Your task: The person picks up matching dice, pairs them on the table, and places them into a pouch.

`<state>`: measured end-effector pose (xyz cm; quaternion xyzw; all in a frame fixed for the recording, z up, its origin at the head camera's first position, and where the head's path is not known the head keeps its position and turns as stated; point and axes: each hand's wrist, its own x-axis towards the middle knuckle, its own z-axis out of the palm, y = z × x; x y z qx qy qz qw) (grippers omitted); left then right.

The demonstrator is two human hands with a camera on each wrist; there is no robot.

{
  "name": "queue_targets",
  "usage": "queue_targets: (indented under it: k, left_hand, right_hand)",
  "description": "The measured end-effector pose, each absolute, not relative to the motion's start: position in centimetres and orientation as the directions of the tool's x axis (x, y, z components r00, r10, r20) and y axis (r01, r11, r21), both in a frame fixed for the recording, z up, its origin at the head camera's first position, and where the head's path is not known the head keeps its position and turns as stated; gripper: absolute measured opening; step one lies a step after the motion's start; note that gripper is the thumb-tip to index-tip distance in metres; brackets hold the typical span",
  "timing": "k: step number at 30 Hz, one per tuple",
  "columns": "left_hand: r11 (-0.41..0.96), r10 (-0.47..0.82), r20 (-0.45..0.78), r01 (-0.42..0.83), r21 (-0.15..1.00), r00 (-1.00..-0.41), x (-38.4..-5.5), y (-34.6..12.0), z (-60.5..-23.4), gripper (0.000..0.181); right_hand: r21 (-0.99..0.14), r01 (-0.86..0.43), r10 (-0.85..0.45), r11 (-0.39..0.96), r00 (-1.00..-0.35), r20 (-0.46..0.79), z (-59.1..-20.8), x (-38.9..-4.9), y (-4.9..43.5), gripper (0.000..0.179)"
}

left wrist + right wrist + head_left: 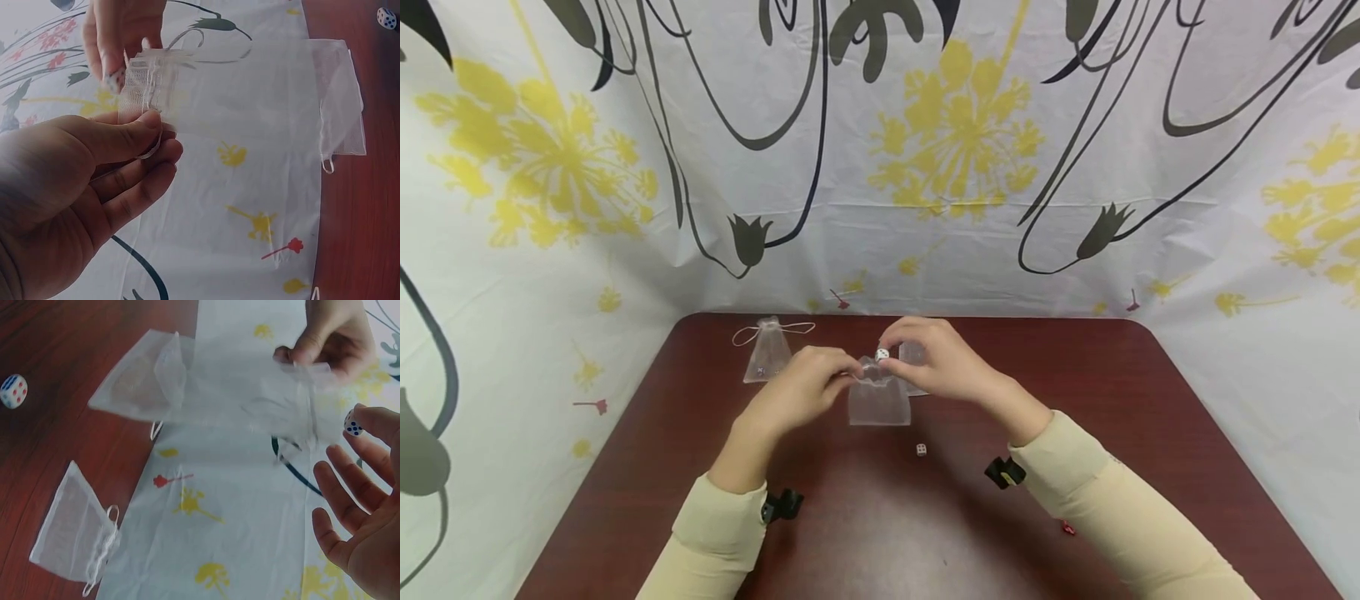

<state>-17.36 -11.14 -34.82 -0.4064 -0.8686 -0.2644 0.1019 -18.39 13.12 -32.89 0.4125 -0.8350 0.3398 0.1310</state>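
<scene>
A sheer white drawstring pouch [880,404] hangs from my left hand [808,385], which pinches its gathered top edge between thumb and fingers. Close by the pouch's mouth, my right hand [942,360] pinches a white die [882,355] between thumb and forefinger. In the right wrist view that die [353,424] shows dark spots, and the remaining fingers are spread loosely. The left wrist view shows the pouch's cord [151,94] running by my left thumb. A second white die [921,449] lies on the table in front of the pouch.
A tied pouch [766,354] with small items inside lies at the table's back left. Another flat pouch [75,528] lies behind my right hand. A small red object [1068,527] sits beside the right sleeve. Patterned cloth [865,250] walls the dark red table [865,533].
</scene>
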Motion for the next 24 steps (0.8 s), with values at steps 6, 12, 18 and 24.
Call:
queue_targets:
  k: [6, 12, 18, 24]
  left_hand:
    - [0.523, 0.654, 0.400, 0.766, 0.374, -0.642, -17.3, -11.2, -34.7, 0.010]
    - [0.513, 0.651, 0.423, 0.776, 0.367, -0.630, -17.3, -11.4, -34.8, 0.009]
    - [0.501, 0.651, 0.443, 0.787, 0.359, -0.617, -17.3, -11.2, -34.8, 0.010]
    - [0.501, 0.635, 0.446, 0.776, 0.383, -0.630, -17.4, -11.2, -35.0, 0.010]
  right_hand:
    - [-0.461, -0.780, -0.629, 0.424, -0.619, 0.470, -32.9, -18.4, 11.9, 0.009]
    - [-0.461, -0.775, -0.627, 0.431, -0.625, 0.465, -33.0, -18.5, 11.7, 0.013]
    - [-0.459, -0.767, -0.588, 0.448, -0.640, 0.495, -33.4, -18.6, 12.2, 0.027]
    - [-0.453, -0.767, -0.568, 0.454, -0.641, 0.516, -33.6, -18.6, 12.8, 0.027]
